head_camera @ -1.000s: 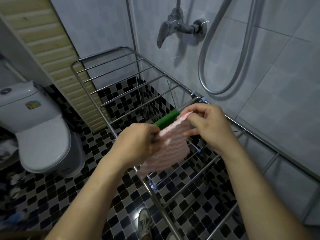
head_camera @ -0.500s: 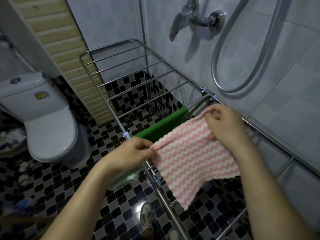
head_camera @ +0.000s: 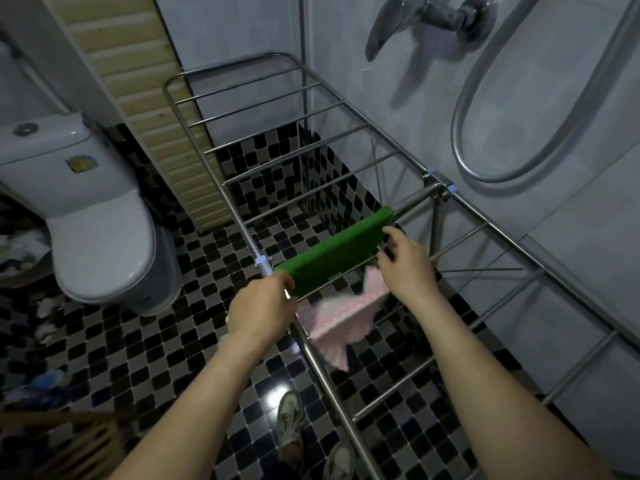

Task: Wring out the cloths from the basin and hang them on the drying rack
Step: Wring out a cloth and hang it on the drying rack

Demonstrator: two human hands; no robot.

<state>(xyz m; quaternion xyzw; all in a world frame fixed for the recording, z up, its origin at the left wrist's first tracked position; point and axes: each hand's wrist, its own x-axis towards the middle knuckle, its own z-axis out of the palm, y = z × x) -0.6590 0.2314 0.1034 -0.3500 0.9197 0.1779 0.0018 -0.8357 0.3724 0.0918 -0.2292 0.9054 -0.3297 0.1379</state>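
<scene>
Pink cloth (head_camera: pixel 332 318): long edge runs lower-left to upper-right, just under a drying rack (head_camera: pixel 326 382) rail; my left hand (head_camera: pixel 263 306) and right hand (head_camera: pixel 405 263) each pinch one end.

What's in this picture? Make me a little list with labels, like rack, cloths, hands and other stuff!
Rack: metal drying rack, beside the tiled wall.
Green cloth: draped over one bar.
Pink cloth: blurry, hanging below the bars between the hands.
Left hand: curled at the near rail, gripping the pink cloth's edge.
Right hand: at a bar beside the green cloth; grip unclear.
Other stuff: toilet, shower hose, tap.
</scene>
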